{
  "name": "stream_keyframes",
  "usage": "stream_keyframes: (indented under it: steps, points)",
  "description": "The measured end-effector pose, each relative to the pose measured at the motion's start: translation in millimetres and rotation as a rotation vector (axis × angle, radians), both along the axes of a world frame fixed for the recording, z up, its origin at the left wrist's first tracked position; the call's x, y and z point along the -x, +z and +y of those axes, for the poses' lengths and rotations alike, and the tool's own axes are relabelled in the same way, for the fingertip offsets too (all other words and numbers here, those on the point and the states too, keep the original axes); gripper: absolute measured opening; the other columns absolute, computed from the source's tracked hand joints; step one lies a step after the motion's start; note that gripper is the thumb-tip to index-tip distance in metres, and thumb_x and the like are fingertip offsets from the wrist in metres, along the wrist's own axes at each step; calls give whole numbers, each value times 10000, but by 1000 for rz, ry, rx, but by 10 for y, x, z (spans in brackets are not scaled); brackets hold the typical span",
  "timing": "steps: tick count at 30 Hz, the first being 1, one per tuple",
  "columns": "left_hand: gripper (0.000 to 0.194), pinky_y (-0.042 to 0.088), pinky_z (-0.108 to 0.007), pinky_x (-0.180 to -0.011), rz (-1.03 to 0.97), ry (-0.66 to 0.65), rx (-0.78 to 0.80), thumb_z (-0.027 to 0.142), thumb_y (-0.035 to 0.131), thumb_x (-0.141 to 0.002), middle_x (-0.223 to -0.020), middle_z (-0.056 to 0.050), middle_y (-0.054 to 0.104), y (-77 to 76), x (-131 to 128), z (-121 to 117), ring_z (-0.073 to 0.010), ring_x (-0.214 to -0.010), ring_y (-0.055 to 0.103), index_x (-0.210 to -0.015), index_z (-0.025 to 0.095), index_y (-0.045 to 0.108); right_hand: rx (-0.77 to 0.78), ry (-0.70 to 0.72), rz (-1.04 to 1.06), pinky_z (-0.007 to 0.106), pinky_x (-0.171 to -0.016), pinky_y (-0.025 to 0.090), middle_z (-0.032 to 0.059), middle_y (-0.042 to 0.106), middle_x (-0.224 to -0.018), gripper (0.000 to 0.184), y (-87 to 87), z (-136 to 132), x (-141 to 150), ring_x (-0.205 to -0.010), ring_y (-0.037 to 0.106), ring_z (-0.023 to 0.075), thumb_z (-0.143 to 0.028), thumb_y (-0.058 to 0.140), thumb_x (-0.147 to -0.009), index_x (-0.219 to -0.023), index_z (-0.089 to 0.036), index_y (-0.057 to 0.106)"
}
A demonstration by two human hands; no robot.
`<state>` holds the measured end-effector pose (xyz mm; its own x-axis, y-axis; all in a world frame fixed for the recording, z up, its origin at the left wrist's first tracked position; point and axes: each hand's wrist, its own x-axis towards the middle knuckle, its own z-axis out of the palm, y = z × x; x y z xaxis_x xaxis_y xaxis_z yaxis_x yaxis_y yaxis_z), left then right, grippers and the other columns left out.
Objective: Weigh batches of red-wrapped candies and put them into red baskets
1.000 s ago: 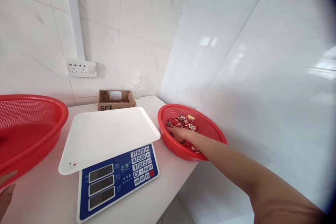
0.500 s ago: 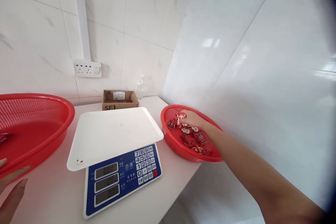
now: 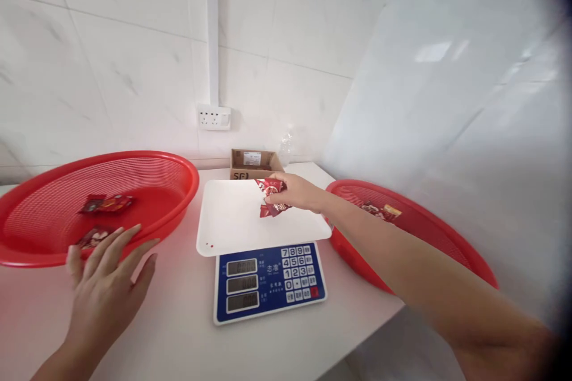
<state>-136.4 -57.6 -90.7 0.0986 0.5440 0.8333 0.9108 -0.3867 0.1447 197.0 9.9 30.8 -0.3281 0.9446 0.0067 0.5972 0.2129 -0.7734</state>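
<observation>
My right hand (image 3: pixel 297 191) grips a few red wrapped snack packets (image 3: pixel 273 197) over the white pan (image 3: pixel 236 223) of a digital scale; whether they touch the pan I cannot tell. Blue and white, the scale's panel (image 3: pixel 272 283) faces me, its displays appearing to read zeros. My left hand (image 3: pixel 107 286), fingers spread and holding nothing, is at the near rim of the left red basket (image 3: pixel 179 214). Inside that basket lie red packets (image 3: pixel 107 203). Partly behind my right forearm stands the right red basket (image 3: pixel 447 238), with more packets (image 3: pixel 379 210) showing.
A small open cardboard box (image 3: pixel 257 165) sits behind the scale, with a clear plastic bottle (image 3: pixel 286 146) beside it. A wall socket (image 3: pixel 214 118) is above the table (image 3: pixel 179 321). Tiled walls close off the back and right.
My right hand has moved left from the right basket to above the scale pan, carrying red packets. The view has turned left, bringing more of my left hand and the left basket into sight.
</observation>
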Motion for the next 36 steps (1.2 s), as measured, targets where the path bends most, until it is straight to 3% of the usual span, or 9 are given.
stream_keyframes:
  steps: [4,8,12,21,25,31,36]
  points:
    - [197,177,-573,-1071,161,113,-10,225,547,-784,-1274,-45,528,18,3,-41,-297,-1186,471,-970,265,598,-50,70,-141,264,-636,488,15,652,-891,245,-17,31,268,-783,613,163,-302,632,-691,-903,-195,574]
    - [188,174,-590,-1059,205,104,-13,225,532,-790,-1227,-109,554,19,25,-42,-314,-1172,476,-960,240,610,42,84,-33,283,-659,521,48,634,-958,258,-4,-5,286,-827,619,169,-308,609,-740,-957,-182,553]
    - [185,179,-591,-1058,199,99,-13,230,533,-791,-1217,-109,557,20,27,-41,-313,-1174,474,-960,248,607,174,74,134,299,-684,558,45,614,-960,217,34,-84,268,-853,620,162,-318,603,-768,-923,-192,518]
    - [174,178,-587,-1056,205,107,-28,235,538,-792,-1226,-110,551,11,17,-36,-305,-1168,477,-949,226,613,158,9,123,232,-607,542,54,622,-930,203,95,-98,231,-788,612,133,-267,604,-776,-958,-181,577]
    - [173,190,-591,-1049,222,130,-21,247,524,-804,-1223,-102,551,25,6,-41,-297,-1166,480,-956,232,605,192,21,141,247,-657,548,59,603,-1074,198,40,-100,230,-803,622,124,-215,589,-777,-973,-187,596]
    - [169,199,-588,-1044,230,110,-48,235,528,-800,-1199,-132,567,43,-6,-29,-314,-1140,499,-929,202,632,152,-37,166,249,-673,546,51,639,-958,189,77,-120,294,-789,625,122,-167,554,-787,-970,-187,598]
    - [171,190,-581,-1051,217,107,-40,242,533,-796,-1206,-121,566,31,18,-39,-312,-1148,495,-935,220,629,104,-78,128,266,-660,548,66,640,-1009,212,73,-93,184,-782,633,136,-185,568,-772,-980,-197,603]
